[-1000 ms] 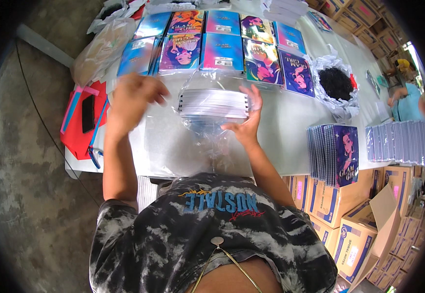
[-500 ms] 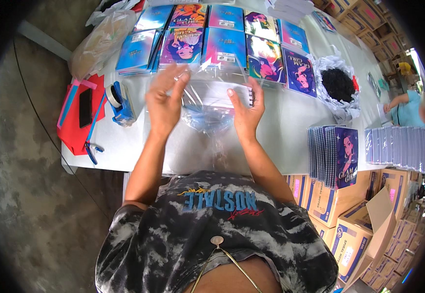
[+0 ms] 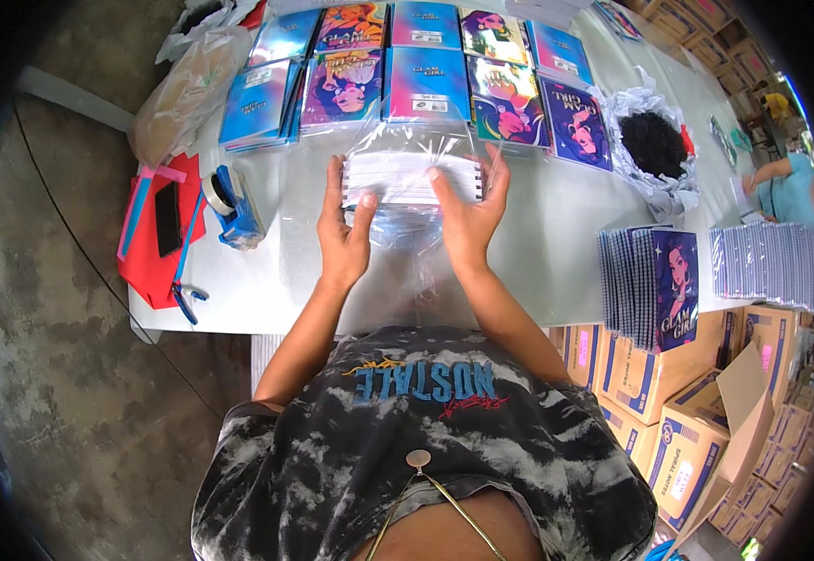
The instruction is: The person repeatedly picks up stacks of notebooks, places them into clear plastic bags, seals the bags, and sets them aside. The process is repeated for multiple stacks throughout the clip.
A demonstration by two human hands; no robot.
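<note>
The left hand (image 3: 343,238) was curved about the left end of the wrapped bundle (image 3: 388,178), its fingers up along that side and its thumb on the near edge; the right hand (image 3: 472,220) cupped the other end, thumb laid across the pale page edges. Neither was nearer: the bundle sat between them, straight ahead of the person, its long axis running left to right. Whether skin met paper or only plastic, I couldn't tell.

Clear film (image 3: 407,229) bunched on the near side and rose in a loose sheet on the far side, toward the rows of notebooks (image 3: 425,84), which took up the table (image 3: 538,271) just beyond. So film hemmed the bundle front and back, with a hand at each end. Left of the left hand stood a blue tape dispenser (image 3: 238,220), near a phone (image 3: 169,217). Well off to the right was a notebook stack (image 3: 626,285).
</note>
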